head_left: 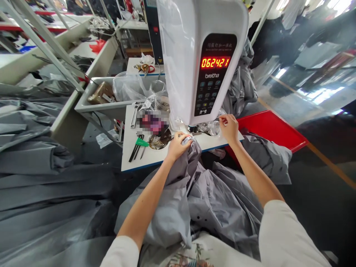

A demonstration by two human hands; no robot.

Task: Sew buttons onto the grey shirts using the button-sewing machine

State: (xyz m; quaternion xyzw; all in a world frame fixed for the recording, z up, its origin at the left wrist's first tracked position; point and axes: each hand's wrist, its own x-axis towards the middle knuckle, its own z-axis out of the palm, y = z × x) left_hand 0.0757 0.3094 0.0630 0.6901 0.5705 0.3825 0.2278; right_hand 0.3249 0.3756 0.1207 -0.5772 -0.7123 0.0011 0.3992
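A white button machine (180,55) with a lit red number display stands on the small white table in front of me. My left hand (180,144) grips a bunched edge of the grey fabric (194,152) just below the machine head. From there the fabric hangs down over my lap in loose folds. My right hand (229,128) is raised at the table's right side, beside a clear plastic bag (213,128) with small parts. Its thumb and fingertips are pinched together; what they hold, if anything, is too small to make out.
On the white table (129,148) lie a wrench (134,115), hex keys with a green holder (141,142) and a blurred-out pink item. A red tray (272,128) sits at the right with grey fabric below it. Grey fabric piles (33,148) fill the left.
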